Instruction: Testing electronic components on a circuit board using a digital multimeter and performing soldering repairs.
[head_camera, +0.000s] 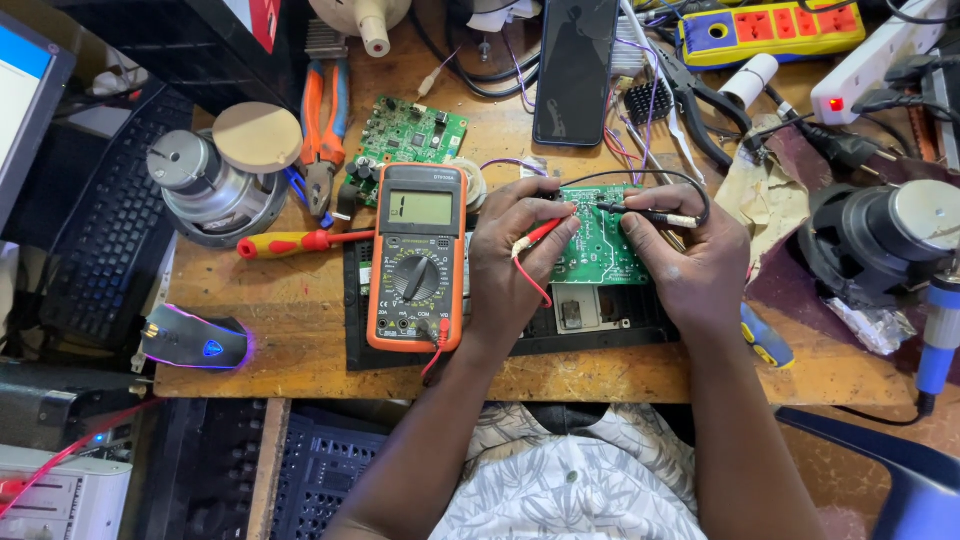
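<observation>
We pinch the red probe (540, 232) in our left hand (515, 255) and the black probe (648, 213) in our right hand (690, 255), tips meeting on the green circuit board (598, 250) between both grips, so the orange meter (418, 258) beside our left hand faces us.

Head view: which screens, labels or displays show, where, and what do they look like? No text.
Multimeter display: grey-green rectangle atop the orange meter, left of the left hand.
Phone: dark, unlit slab, top centre of the bench.
Monitor: lit white-blue screen, far left edge, partly cut off.
Red-and-white label: on a black box, top left.
</observation>
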